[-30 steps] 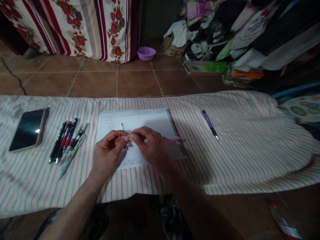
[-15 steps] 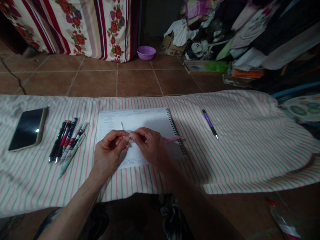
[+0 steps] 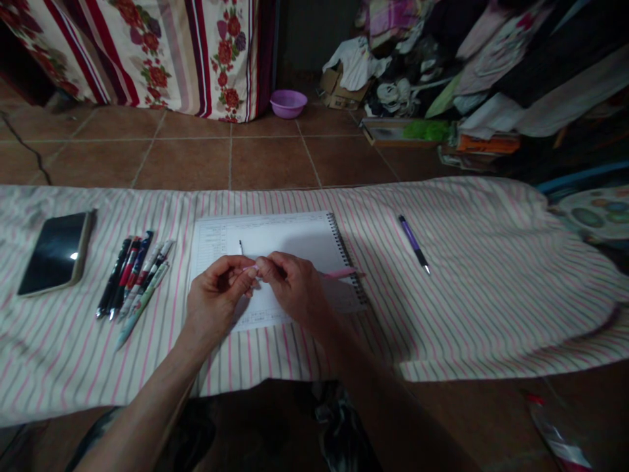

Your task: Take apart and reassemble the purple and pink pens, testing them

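Note:
Over a white spiral notebook (image 3: 275,239) my left hand (image 3: 216,301) and my right hand (image 3: 292,288) meet fingertip to fingertip. Both are pinched on a pink pen (image 3: 339,273), whose far end sticks out to the right past my right hand. My left fingers grip the pen's other end where the hands touch. A small dark pen part (image 3: 240,246) lies on the page just above my left hand. The notebook rests on a striped cloth (image 3: 466,295) spread over the floor.
A row of several pens (image 3: 135,278) lies left of the notebook, with a dark phone (image 3: 54,252) further left. A purple pen (image 3: 413,244) lies to the right. Beyond the cloth are brown floor tiles, a purple bowl (image 3: 287,103), a floral curtain and piled clothes.

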Demonstrator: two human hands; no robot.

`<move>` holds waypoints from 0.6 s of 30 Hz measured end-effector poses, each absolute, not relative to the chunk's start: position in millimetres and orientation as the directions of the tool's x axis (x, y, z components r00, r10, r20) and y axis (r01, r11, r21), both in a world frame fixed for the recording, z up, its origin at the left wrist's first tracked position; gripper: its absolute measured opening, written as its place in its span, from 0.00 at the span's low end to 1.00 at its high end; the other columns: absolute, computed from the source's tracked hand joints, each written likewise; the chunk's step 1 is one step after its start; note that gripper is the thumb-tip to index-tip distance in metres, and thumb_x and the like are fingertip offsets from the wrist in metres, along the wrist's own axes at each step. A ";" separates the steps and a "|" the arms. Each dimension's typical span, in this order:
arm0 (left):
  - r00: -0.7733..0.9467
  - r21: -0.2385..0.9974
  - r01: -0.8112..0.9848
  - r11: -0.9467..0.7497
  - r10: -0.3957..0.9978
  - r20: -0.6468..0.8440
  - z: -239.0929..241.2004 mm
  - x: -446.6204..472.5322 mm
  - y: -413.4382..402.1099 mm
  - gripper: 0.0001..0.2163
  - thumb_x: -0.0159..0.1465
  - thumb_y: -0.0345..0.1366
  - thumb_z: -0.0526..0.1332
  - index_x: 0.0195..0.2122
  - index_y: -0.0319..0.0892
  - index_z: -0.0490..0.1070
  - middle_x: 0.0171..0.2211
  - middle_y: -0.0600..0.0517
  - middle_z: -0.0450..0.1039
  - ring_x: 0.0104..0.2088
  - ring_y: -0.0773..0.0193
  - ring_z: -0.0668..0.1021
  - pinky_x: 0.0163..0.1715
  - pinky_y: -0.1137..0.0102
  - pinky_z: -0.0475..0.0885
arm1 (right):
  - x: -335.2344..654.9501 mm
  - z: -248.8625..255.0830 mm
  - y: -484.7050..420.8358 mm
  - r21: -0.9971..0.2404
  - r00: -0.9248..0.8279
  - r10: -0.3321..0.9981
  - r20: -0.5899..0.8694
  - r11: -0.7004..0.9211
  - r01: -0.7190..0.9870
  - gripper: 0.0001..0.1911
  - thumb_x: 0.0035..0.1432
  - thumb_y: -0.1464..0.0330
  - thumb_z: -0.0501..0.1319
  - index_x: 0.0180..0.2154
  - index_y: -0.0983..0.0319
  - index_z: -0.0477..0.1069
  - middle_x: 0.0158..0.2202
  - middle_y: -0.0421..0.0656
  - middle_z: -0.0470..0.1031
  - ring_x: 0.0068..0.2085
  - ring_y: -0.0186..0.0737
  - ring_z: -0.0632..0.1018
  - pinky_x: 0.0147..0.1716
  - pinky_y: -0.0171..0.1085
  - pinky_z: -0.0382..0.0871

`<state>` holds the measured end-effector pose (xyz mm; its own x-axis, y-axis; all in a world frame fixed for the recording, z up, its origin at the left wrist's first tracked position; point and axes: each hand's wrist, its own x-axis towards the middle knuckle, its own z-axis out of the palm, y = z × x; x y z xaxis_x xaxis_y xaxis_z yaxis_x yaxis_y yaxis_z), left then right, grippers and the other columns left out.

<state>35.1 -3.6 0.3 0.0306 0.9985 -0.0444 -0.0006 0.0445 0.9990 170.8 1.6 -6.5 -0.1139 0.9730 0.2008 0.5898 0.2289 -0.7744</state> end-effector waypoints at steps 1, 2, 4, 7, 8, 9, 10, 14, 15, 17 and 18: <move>0.036 0.999 0.002 0.042 0.998 -0.042 0.1 35.2 -3.6 0.07 0.53 0.34 0.66 0.31 0.40 0.72 0.20 0.57 0.71 0.21 0.73 0.71 0.24 0.77 0.69 | 171.2 -6.6 1.7 -0.774 -0.113 0.972 0.205 0.232 0.590 0.16 0.61 0.63 0.51 0.24 0.62 0.66 0.23 0.40 0.73 0.26 0.31 0.71 0.27 0.30 0.58; 0.041 0.999 0.010 0.040 0.998 -0.041 0.0 35.1 -3.6 0.07 0.53 0.34 0.66 0.32 0.40 0.72 0.20 0.57 0.71 0.21 0.73 0.72 0.25 0.77 0.69 | 171.8 -6.5 1.8 -0.772 -0.114 0.971 0.211 0.237 0.590 0.16 0.61 0.63 0.52 0.23 0.62 0.66 0.23 0.40 0.72 0.26 0.30 0.71 0.27 0.30 0.58; 0.046 0.998 0.036 0.042 0.998 -0.044 -0.3 34.8 -3.7 0.06 0.53 0.34 0.66 0.31 0.39 0.73 0.20 0.57 0.71 0.20 0.72 0.72 0.25 0.76 0.69 | 172.9 -6.3 2.1 -0.769 -0.119 0.969 0.217 0.245 0.591 0.17 0.61 0.62 0.52 0.23 0.62 0.66 0.22 0.39 0.71 0.25 0.30 0.70 0.27 0.30 0.58; 0.042 0.998 0.040 0.052 0.998 -0.054 -0.9 34.4 -3.6 0.06 0.52 0.35 0.66 0.30 0.39 0.73 0.19 0.56 0.71 0.20 0.72 0.72 0.24 0.76 0.69 | 174.3 -5.9 2.5 -0.772 -0.125 0.970 0.208 0.241 0.588 0.17 0.61 0.62 0.52 0.23 0.62 0.67 0.22 0.39 0.71 0.25 0.30 0.70 0.27 0.31 0.58; 0.038 0.998 0.030 0.057 0.998 -0.058 -1.3 34.2 -3.6 0.07 0.52 0.35 0.66 0.30 0.40 0.73 0.20 0.56 0.71 0.21 0.71 0.72 0.24 0.76 0.70 | 174.6 -5.9 2.5 -0.775 -0.128 0.971 0.200 0.237 0.586 0.17 0.60 0.62 0.52 0.23 0.62 0.68 0.22 0.39 0.71 0.25 0.30 0.70 0.27 0.30 0.58; 0.032 0.998 0.020 0.060 0.998 -0.060 -1.8 34.1 -3.5 0.07 0.52 0.35 0.66 0.31 0.40 0.73 0.21 0.56 0.72 0.21 0.71 0.72 0.24 0.76 0.70 | 174.8 -6.0 2.6 -0.778 -0.130 0.972 0.195 0.234 0.583 0.17 0.60 0.62 0.52 0.23 0.63 0.68 0.22 0.38 0.71 0.25 0.30 0.70 0.26 0.30 0.58; 0.027 0.998 0.011 0.062 0.998 -0.063 -2.4 33.8 -3.4 0.08 0.52 0.35 0.67 0.32 0.40 0.73 0.21 0.56 0.72 0.21 0.71 0.73 0.24 0.76 0.70 | 174.9 -6.2 2.6 -0.780 -0.129 0.973 0.192 0.231 0.582 0.17 0.60 0.62 0.52 0.23 0.62 0.69 0.21 0.38 0.70 0.25 0.30 0.69 0.26 0.30 0.58; 0.035 0.998 0.055 0.041 0.998 -0.043 -3.9 31.9 -2.9 0.08 0.52 0.36 0.66 0.33 0.41 0.75 0.25 0.55 0.72 0.23 0.71 0.72 0.25 0.75 0.70 | 175.2 -7.0 3.1 -0.785 -0.129 0.974 0.186 0.226 0.577 0.17 0.60 0.61 0.53 0.24 0.62 0.70 0.22 0.38 0.71 0.25 0.30 0.70 0.26 0.30 0.58; 0.040 0.997 0.078 0.029 0.999 -0.032 -3.7 31.4 -2.8 0.08 0.52 0.36 0.66 0.32 0.41 0.75 0.25 0.55 0.72 0.24 0.71 0.72 0.25 0.75 0.70 | 175.4 -7.1 3.2 -0.788 -0.134 0.974 0.182 0.226 0.573 0.17 0.60 0.61 0.53 0.25 0.62 0.70 0.22 0.38 0.71 0.25 0.30 0.70 0.25 0.30 0.58; 0.045 0.994 0.109 0.016 0.999 -0.021 -2.8 31.1 -2.5 0.07 0.52 0.36 0.66 0.31 0.41 0.75 0.26 0.55 0.72 0.24 0.71 0.72 0.25 0.76 0.69 | 175.7 -7.0 3.3 -0.798 -0.143 0.976 0.165 0.218 0.562 0.17 0.60 0.61 0.53 0.25 0.62 0.71 0.21 0.38 0.71 0.24 0.30 0.70 0.25 0.30 0.58; 0.050 0.993 0.113 0.016 0.999 -0.022 -2.1 31.2 -2.4 0.07 0.52 0.36 0.66 0.31 0.41 0.75 0.25 0.55 0.72 0.24 0.71 0.72 0.26 0.76 0.69 | 176.0 -6.8 3.3 -0.805 -0.144 0.978 0.153 0.208 0.555 0.17 0.60 0.61 0.53 0.25 0.62 0.71 0.21 0.38 0.71 0.24 0.30 0.70 0.25 0.30 0.58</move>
